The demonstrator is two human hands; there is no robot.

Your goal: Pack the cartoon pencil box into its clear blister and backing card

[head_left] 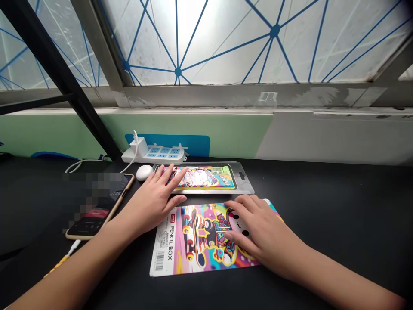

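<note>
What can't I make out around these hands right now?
All in the head view:
PENCIL BOX card: part of its right side, covered by the right hand.
Clear plastic tray: part of its left side, behind the left hand.
Phone screen: upper part, masked by pixelated blocks.
Fine print near the barcode: too small to read.

Your card (206,241) looks like smooth paper; the package (244,184) at its twelve o'clock, glossy plastic; your table (338,215), matt.
</note>
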